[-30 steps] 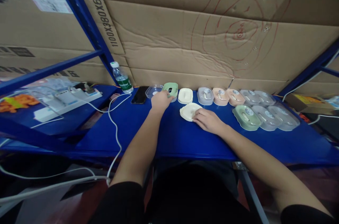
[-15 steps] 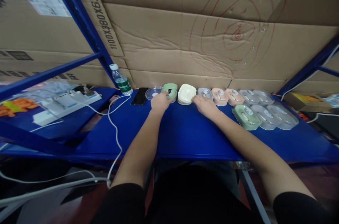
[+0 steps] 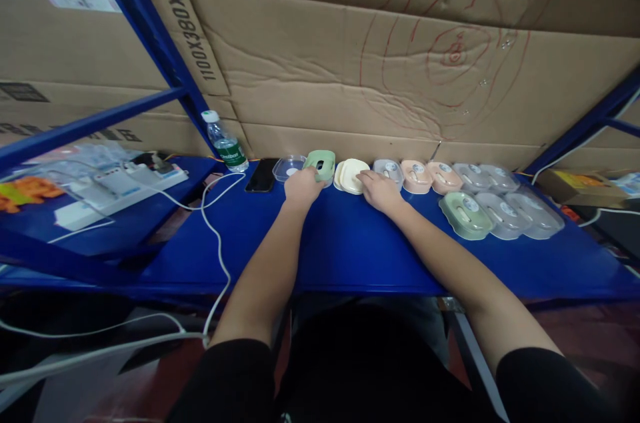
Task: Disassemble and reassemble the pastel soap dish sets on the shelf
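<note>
My left hand (image 3: 303, 189) is closed on the lower left edge of a light green rounded-square plastic piece (image 3: 321, 159) with a dark slot in it. The piece is tipped up a little. My right hand (image 3: 383, 191) has its fingertips on the upper of some cream rounded-square plastic pieces (image 3: 350, 173), which overlap out of line. Left of the green piece lies a clear plastic cover (image 3: 287, 167). A grey lidded box (image 3: 393, 168) stands just behind my right hand.
Right of my hand are two pink boxes (image 3: 417, 173), several grey boxes (image 3: 505, 213) and a green box (image 3: 466, 215) under clear covers. A phone (image 3: 261, 176), water bottle (image 3: 227, 146), white cable (image 3: 219, 236) and power strip (image 3: 120, 193) are at left on the blue table (image 3: 350, 249). Cardboard (image 3: 300, 63) closes the back.
My right hand has moved left, further over the cream pieces, and the upper one has shifted out of line. The green piece in my left hand is tipped up more.
</note>
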The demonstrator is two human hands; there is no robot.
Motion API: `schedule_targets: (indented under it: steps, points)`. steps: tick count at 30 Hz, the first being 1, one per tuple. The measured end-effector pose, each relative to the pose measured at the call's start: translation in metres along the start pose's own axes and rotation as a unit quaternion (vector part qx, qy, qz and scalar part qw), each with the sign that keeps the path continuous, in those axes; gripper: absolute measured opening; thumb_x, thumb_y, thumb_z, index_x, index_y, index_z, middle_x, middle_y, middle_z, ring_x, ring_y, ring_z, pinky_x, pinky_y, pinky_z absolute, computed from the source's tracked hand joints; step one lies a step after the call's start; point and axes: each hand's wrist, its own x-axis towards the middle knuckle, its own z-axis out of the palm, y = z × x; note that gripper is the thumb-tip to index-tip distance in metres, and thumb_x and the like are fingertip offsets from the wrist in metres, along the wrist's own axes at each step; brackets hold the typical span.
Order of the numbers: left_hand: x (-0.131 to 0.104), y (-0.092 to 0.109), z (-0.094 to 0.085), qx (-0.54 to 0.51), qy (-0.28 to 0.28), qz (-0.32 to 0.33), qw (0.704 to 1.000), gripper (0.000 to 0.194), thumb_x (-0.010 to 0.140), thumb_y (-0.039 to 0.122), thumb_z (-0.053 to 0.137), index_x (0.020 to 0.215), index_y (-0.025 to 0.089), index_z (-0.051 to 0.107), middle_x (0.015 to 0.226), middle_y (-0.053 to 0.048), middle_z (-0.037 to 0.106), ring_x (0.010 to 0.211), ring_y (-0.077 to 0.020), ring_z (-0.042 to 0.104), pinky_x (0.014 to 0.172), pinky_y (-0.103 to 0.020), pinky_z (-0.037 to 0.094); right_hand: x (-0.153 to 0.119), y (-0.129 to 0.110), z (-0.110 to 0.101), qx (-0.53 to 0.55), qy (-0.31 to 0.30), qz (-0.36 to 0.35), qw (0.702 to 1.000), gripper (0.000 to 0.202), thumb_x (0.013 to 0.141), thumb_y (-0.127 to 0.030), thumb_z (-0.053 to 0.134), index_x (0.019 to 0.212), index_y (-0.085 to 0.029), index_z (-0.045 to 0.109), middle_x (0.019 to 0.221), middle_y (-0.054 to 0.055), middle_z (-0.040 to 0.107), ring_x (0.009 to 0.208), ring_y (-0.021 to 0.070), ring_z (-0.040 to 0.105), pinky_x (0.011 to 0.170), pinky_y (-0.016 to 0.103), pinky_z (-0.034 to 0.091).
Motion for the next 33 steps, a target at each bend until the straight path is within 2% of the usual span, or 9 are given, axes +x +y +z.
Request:
schedule_targets:
  steps: [3, 6, 11, 14, 17, 20, 23, 26, 33]
  points:
    - [0.000, 0.000, 0.001, 0.000, 0.003, 0.002, 1.000, 0.044, 0.088, 0.049, 0.072, 0.122, 0.021, 0.072, 0.117, -0.015, 0.077, 0.116, -0.0353, 0.071, 0.095, -0.042, 0.057, -0.001, -0.002, 0.002, 0.004, 0.007, -0.048, 0.999, 0.038, 0.104, -0.033, 0.047, 0.128, -0.015, 0.071, 0.136, 0.016, 0.070, 0.119, 0.0316, 0.064, 0.110, 0.047, 0.041]
    - [-0.001, 0.000, 0.000, -0.002, 0.007, 0.009, 1.000, 0.042, 0.089, 0.047, 0.071, 0.121, 0.020, 0.072, 0.118, -0.015, 0.077, 0.118, -0.0355, 0.071, 0.096, -0.043, 0.057, -0.001, -0.003, 0.002, 0.008, -0.007, -0.089, 0.996, 0.036, 0.105, -0.037, 0.049, 0.115, -0.015, 0.076, 0.121, 0.015, 0.076, 0.116, 0.0315, 0.064, 0.117, 0.052, 0.030]
    - [-0.002, 0.001, -0.001, -0.009, 0.007, 0.013, 1.000, 0.043, 0.089, 0.046, 0.072, 0.122, 0.019, 0.071, 0.117, -0.015, 0.077, 0.116, -0.0359, 0.071, 0.096, -0.044, 0.058, -0.001, -0.006, 0.003, 0.018, -0.007, -0.117, 0.993, 0.036, 0.103, -0.042, 0.056, 0.120, -0.017, 0.075, 0.124, 0.013, 0.075, 0.121, 0.0309, 0.061, 0.121, 0.053, 0.024]
    - [-0.001, 0.001, -0.001, -0.010, 0.006, 0.016, 1.000, 0.043, 0.090, 0.046, 0.072, 0.123, 0.019, 0.071, 0.117, -0.016, 0.076, 0.117, -0.0365, 0.070, 0.095, -0.045, 0.058, 0.000, -0.006, 0.004, 0.009, -0.002, -0.113, 0.994, 0.034, 0.107, -0.031, 0.047, 0.122, -0.020, 0.075, 0.129, 0.012, 0.073, 0.122, 0.0295, 0.058, 0.118, 0.051, 0.029]
    - [-0.001, 0.000, -0.001, -0.009, 0.003, 0.020, 1.000, 0.041, 0.090, 0.046, 0.072, 0.121, 0.019, 0.071, 0.117, -0.016, 0.076, 0.116, -0.0363, 0.070, 0.095, -0.045, 0.057, 0.002, -0.006, 0.003, -0.004, 0.001, -0.057, 0.998, 0.039, 0.108, -0.024, 0.040, 0.124, -0.020, 0.075, 0.136, 0.014, 0.068, 0.120, 0.0307, 0.057, 0.105, 0.047, 0.040]
    - [-0.001, 0.000, 0.000, -0.008, 0.001, 0.022, 1.000, 0.040, 0.091, 0.047, 0.071, 0.119, 0.019, 0.072, 0.117, -0.016, 0.076, 0.116, -0.0351, 0.070, 0.095, -0.043, 0.057, 0.003, -0.009, 0.003, -0.012, -0.019, -0.008, 1.000, 0.041, 0.107, -0.021, 0.038, 0.127, -0.021, 0.074, 0.135, 0.015, 0.066, 0.115, 0.0306, 0.059, 0.092, 0.043, 0.047]
    - [-0.001, 0.000, 0.000, -0.007, -0.001, 0.018, 1.000, 0.042, 0.091, 0.049, 0.070, 0.121, 0.019, 0.072, 0.119, -0.016, 0.076, 0.117, -0.0343, 0.070, 0.096, -0.042, 0.057, 0.004, -0.012, 0.006, -0.007, -0.045, 0.003, 0.999, 0.042, 0.107, -0.018, 0.038, 0.132, -0.022, 0.070, 0.132, 0.014, 0.065, 0.113, 0.0283, 0.061, 0.084, 0.038, 0.050]
    - [-0.001, 0.000, 0.000, -0.005, -0.004, 0.015, 1.000, 0.043, 0.091, 0.048, 0.070, 0.122, 0.020, 0.072, 0.120, -0.016, 0.076, 0.117, -0.0342, 0.070, 0.096, -0.042, 0.057, 0.004, -0.012, 0.009, -0.009, -0.058, 0.000, 0.998, 0.042, 0.106, -0.015, 0.038, 0.134, -0.022, 0.068, 0.133, 0.014, 0.065, 0.112, 0.0264, 0.063, 0.083, 0.035, 0.050]
    - [0.001, 0.000, 0.001, -0.017, 0.000, 0.015, 1.000, 0.044, 0.090, 0.048, 0.071, 0.123, 0.018, 0.071, 0.118, -0.016, 0.076, 0.116, -0.0356, 0.071, 0.095, -0.045, 0.058, 0.004, -0.007, 0.013, -0.012, -0.047, 0.005, 0.999, 0.040, 0.108, -0.017, 0.036, 0.131, -0.020, 0.069, 0.132, 0.014, 0.067, 0.114, 0.0262, 0.064, 0.086, 0.036, 0.052]
